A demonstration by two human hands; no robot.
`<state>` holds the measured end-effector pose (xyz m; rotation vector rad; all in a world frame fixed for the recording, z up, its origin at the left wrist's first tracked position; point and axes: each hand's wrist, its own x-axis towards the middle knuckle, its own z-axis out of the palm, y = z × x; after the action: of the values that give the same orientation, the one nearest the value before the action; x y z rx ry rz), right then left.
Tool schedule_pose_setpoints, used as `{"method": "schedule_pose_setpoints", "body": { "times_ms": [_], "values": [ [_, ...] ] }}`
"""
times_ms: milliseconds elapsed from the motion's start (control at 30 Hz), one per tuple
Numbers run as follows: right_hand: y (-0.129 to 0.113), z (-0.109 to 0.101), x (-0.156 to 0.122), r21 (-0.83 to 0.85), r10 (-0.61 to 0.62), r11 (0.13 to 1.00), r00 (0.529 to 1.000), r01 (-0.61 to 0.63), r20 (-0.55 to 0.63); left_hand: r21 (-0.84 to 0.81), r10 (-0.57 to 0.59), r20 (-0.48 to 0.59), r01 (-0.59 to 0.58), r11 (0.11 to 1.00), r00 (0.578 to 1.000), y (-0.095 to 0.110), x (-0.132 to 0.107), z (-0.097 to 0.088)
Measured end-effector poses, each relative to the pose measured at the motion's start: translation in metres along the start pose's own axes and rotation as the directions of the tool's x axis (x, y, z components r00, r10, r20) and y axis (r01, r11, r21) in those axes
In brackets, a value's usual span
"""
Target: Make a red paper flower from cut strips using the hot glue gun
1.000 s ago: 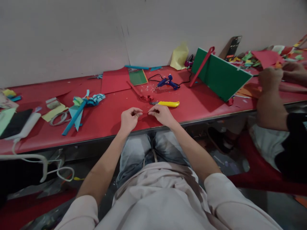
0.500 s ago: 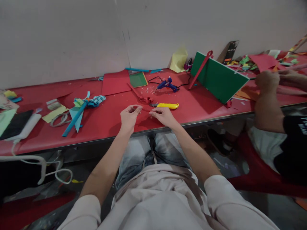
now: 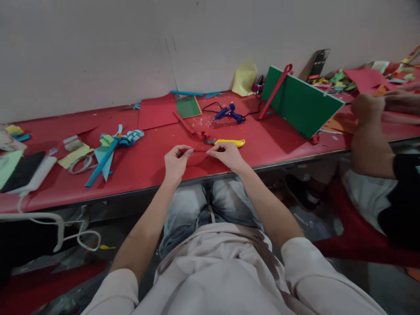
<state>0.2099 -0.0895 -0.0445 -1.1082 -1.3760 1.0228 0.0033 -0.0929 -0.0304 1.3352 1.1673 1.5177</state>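
Between my two hands stretches a thin red paper strip, hard to pick out against the red tabletop. My left hand pinches one end between thumb and fingers. The other end is in the pinch of my right hand. Just behind my right hand lies a yellow utility knife with its dark blade toward the left. A red paper stem with a crumpled red paper flower rests beyond the strip. Further back, a blue glue gun sits on its side with its cord behind it.
A green board stands at the right with a red paper loop over it. Blue paper pieces, a tape roll and a power bank lie at the left. A co-worker's hand is at the far right.
My right hand has shifted slightly right and its wrist has turned a little. The strip now looks straighter between my hands. The left hand stays nearly in place.
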Motion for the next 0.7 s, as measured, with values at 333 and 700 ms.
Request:
{"method": "schedule_pose_setpoints", "body": {
  "times_ms": [333, 700],
  "values": [
    [-0.008, 0.01, -0.006, -0.25, -0.164, 0.945, 0.968, 0.209, 0.189, 0.008, -0.018, 0.06, 0.017, 1.0, 0.998, 0.001, 0.003, 0.004],
    [-0.004, -0.073, 0.067, -0.654, -0.363, 0.739, 0.913, 0.161, -0.186, 0.084, 0.011, 0.29, -0.037, 0.996, 0.957, 0.017, 0.085, 0.006]
  ]
}}
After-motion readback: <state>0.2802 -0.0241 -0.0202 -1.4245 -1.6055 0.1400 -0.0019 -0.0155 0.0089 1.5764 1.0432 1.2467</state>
